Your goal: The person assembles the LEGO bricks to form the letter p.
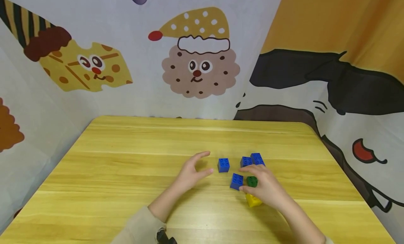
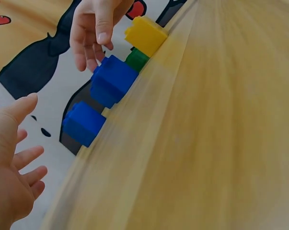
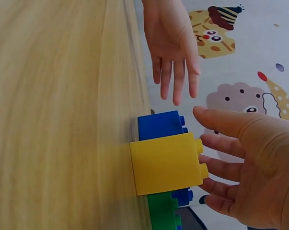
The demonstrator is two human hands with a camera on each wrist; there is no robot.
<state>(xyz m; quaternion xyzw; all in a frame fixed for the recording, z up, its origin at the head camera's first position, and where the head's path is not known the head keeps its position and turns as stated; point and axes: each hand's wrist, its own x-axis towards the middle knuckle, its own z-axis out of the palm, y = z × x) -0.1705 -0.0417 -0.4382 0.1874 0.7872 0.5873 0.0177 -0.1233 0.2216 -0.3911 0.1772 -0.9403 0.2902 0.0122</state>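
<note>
My right hand (image 1: 265, 186) hovers over a loose group of toy building bricks, fingers spread and nothing between them. Below its thumb and fingers lie a blue brick (image 1: 236, 181), a green brick (image 1: 251, 181) and a yellow brick (image 1: 253, 200), the last partly hidden by the hand. Two more blue bricks, one (image 1: 246, 162) beside the other (image 1: 257, 158), lie just past its fingertips. To the left, my empty left hand (image 1: 189, 175) is held with fingers apart, facing a separate blue brick (image 1: 223, 165). In the right wrist view the yellow brick (image 3: 167, 165) shows its studs toward the right palm.
The bricks stand on a light wooden table (image 1: 126, 166) with rounded far corners. Behind and beside it hangs a curtain (image 1: 142, 96) printed with cartoon figures. A black strap (image 1: 165, 236) shows at the left sleeve.
</note>
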